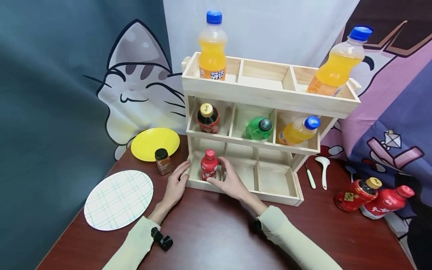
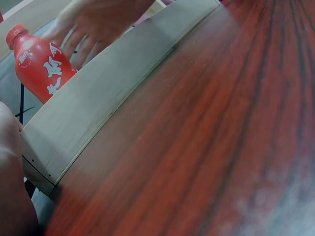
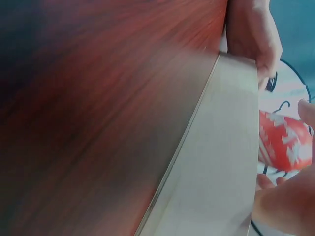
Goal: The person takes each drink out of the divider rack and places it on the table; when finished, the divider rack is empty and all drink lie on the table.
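Note:
A small red bottle (image 1: 209, 165) with white lettering stands upright in the left compartment of the bottom tier of a wooden shelf (image 1: 222, 88). Just right of the bottle is my right hand (image 1: 233, 182), its thumb and fingers apart; in the left wrist view the fingers of that right hand (image 2: 98, 24) spread beside the red bottle (image 2: 42, 64). Whether they touch it I cannot tell. My left hand (image 1: 177, 182) rests against the shelf's lower left end with its fingers extended. Part of the red bottle (image 3: 285, 140) shows past the front board in the right wrist view.
Orange drink bottles (image 1: 212, 48) stand on the top tier; a dark cola bottle (image 1: 208, 119), a green bottle (image 1: 259, 128) and another orange one occupy the middle. Left are a jar (image 1: 163, 162), a yellow plate (image 1: 152, 140) and a checked plate (image 1: 118, 200). Right lie spoons (image 1: 324, 170) and red bottles (image 1: 388, 200).

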The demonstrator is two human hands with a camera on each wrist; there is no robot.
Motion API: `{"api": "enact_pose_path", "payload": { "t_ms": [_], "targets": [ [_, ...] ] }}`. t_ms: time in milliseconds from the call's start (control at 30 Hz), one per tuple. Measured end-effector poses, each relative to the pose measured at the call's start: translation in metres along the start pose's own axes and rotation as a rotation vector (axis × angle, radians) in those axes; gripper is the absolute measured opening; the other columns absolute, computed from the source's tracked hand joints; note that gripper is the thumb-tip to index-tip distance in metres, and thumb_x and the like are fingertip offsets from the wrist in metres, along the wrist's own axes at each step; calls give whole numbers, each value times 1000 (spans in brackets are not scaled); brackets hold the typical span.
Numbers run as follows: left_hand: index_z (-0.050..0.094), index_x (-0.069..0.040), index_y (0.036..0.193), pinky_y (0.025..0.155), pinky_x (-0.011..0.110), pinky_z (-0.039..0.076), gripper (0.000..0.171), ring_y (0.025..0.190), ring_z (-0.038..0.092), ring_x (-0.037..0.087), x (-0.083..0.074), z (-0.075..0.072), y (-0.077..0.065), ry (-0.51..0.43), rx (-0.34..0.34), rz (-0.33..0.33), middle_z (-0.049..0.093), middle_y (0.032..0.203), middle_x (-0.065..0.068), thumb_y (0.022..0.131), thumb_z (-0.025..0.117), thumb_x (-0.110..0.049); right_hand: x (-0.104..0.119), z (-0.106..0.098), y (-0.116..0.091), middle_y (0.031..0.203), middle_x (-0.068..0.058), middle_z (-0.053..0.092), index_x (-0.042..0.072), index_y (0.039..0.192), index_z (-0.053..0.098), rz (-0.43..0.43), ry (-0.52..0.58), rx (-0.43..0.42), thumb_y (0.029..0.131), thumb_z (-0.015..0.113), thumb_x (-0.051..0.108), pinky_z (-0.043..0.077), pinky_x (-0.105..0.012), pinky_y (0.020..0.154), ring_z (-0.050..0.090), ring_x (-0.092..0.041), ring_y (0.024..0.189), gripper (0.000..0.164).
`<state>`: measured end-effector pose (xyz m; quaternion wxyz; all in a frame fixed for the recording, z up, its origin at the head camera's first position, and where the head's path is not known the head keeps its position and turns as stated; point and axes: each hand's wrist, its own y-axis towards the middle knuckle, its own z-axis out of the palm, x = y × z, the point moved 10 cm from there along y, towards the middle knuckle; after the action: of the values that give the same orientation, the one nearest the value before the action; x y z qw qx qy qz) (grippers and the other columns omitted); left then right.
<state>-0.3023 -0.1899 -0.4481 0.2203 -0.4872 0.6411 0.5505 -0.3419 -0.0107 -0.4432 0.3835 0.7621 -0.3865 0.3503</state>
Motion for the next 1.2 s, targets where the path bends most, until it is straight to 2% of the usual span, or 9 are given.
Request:
{"api": "enact_pose_path", "payload": {
  "t_ms": [200,367,567,633,800,967,1033,1200],
  "targets": [
    [55,1,119,98,17,30,36,121,44,33,0,0,0,-1,2,-18,50,128,17,84,49,6,3,15,12,119,-2,51,18,132,32,21,-2,-45,70,75,33,44,-35,91,52,-15,110,77],
    [55,4,119,99,22,31,36,121,44,31,0,4,2,-17,9,-8,50,128,17,84,48,7,-3,9,14,110,-4,57,16,125,41,58,-6,-127,69,76,30,47,-34,82,57,-15,98,68],
    [56,1,119,97,13,29,36,123,45,25,28,8,1,-17,-4,-18,51,130,9,84,50,5,-3,6,8,110,0,57,21,123,44,81,64,-163,67,77,28,46,-33,84,57,-13,98,66],
    [56,-1,120,97,11,28,36,123,44,21,35,7,1,-7,-6,-21,50,131,5,85,50,3,3,3,5,112,1,57,23,124,43,70,73,-184,67,78,28,45,-35,87,55,-12,101,67],
    [56,-5,121,97,10,28,36,123,44,15,38,4,0,-3,-11,-29,50,131,-1,86,50,0,25,-9,-2,113,5,56,26,126,40,-2,51,-217,67,76,34,41,-38,93,53,-10,106,70],
    [56,-6,120,97,11,29,36,123,43,9,40,4,0,-18,-14,-44,50,130,-5,86,50,0,44,-30,-16,111,6,58,27,125,42,-44,53,-206,67,76,38,43,-36,89,55,-10,103,68],
    [56,-4,120,97,11,29,36,123,43,15,31,3,0,-31,-8,-35,50,131,0,85,50,2,49,-43,-24,109,4,59,25,124,44,-36,52,-214,67,76,34,44,-35,87,56,-11,100,66],
    [56,0,118,96,11,30,36,122,44,32,5,2,1,-62,3,0,50,128,17,83,49,8,58,-82,-48,106,-4,61,14,121,46,45,59,-263,68,77,18,43,-33,86,58,-13,96,62]
  ]
}}
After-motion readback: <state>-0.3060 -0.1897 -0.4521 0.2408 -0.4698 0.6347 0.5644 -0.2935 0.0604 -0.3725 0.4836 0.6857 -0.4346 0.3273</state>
